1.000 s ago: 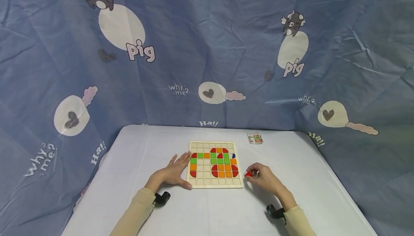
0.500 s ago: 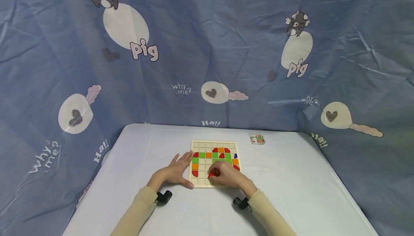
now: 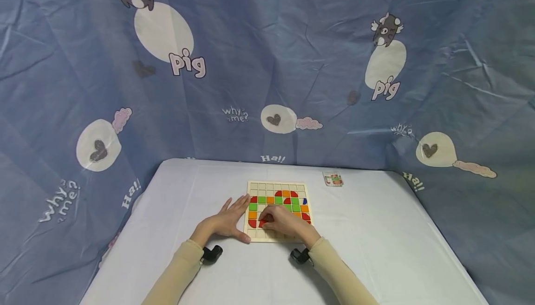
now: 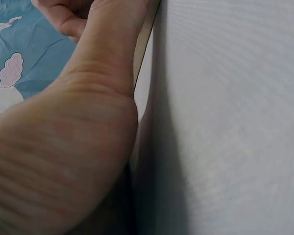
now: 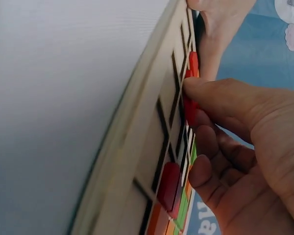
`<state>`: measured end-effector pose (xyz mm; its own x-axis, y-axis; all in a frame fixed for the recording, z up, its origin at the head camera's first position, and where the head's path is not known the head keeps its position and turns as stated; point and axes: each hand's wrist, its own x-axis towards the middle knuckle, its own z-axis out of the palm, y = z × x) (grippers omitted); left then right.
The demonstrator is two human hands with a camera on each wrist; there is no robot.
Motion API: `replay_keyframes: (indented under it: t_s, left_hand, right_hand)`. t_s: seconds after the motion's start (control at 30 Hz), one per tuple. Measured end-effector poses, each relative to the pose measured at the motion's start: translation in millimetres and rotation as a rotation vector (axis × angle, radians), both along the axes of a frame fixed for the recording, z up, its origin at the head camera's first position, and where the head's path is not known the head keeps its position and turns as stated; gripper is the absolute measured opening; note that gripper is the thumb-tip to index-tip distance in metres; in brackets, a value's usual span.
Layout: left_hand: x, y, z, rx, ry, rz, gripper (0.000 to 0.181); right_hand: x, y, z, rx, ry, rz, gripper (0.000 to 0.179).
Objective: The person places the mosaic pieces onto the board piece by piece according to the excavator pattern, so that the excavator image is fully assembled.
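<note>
A pale wooden grid board (image 3: pixel 269 233) lies on the table with red, green and orange pieces set in its squares. My left hand (image 3: pixel 227 222) rests flat along the board's left edge, fingers spread and thumb at the near corner. Over the lower left squares, my right hand (image 3: pixel 282 221) pinches a red piece (image 5: pixel 190 110) between thumb and fingers. This piece is right beside a red rounded piece (image 3: pixel 252 223) in the left column. The right hand covers part of the board's middle. In the left wrist view, mostly the left hand's heel and thumb (image 4: pixel 108 54) show.
A small card (image 3: pixel 333 179) with a coloured pattern lies behind the board to the right. A blue piece (image 3: pixel 304 201) sits near the board's right edge. A white cloth (image 3: pixel 376 230) covers the table, and a blue printed curtain (image 3: pixel 234 54) hangs behind it.
My right hand has carried the red piece from right of the board leftward across it to the lower left squares. The left hand has stayed at the board's left edge.
</note>
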<state>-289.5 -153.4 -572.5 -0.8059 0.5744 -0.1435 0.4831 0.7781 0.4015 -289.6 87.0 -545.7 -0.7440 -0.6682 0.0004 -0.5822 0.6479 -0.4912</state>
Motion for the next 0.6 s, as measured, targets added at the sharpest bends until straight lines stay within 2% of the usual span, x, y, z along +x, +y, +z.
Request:
replay_keyframes:
  t_s: [0.27,0.6]
  left_hand:
    - [-0.1,0.8,0.0,-0.01,0.004,0.003,0.131]
    - [0.3,0.3,-0.8,0.002,0.001,0.008,0.131]
  right_hand:
    - [-2.1,-3.9,1.0,0.047,0.033,0.041,0.023]
    - [1.0,-2.9,-1.2,0.0,0.011,0.024,0.019]
